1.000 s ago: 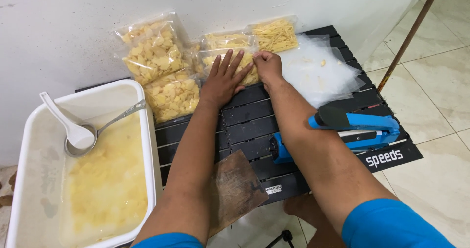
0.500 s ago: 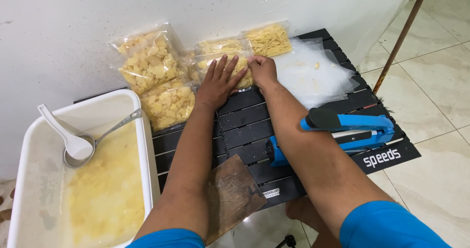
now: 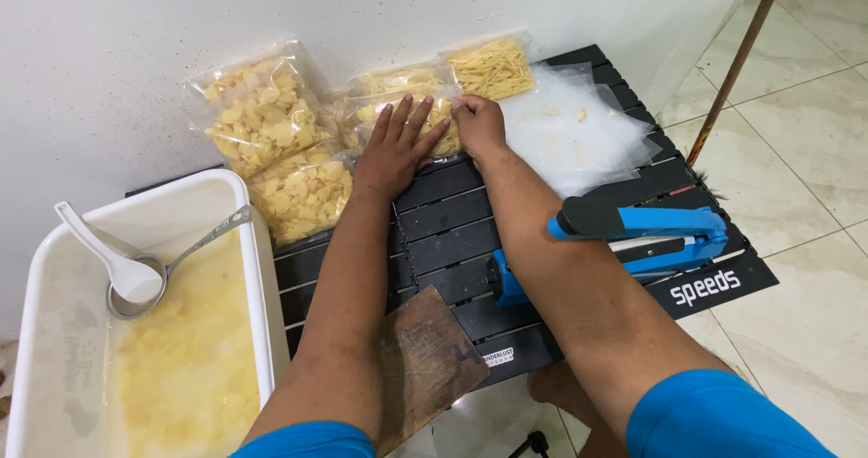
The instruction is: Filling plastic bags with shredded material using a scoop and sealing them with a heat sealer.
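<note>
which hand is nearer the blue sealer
Right. The right hand rests on a chip bag at the table's far edge, on the blue sealer's side. The left hand lies flat on the same bag, farther from the sealer.

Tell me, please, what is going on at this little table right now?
A person presses both hands, left hand flat and right hand curled, on a clear bag of pale chips on a black slatted table. More filled bags lean against the wall. A blue heat sealer sits nearby, and a white tub holds more chips with two spoons.
</note>
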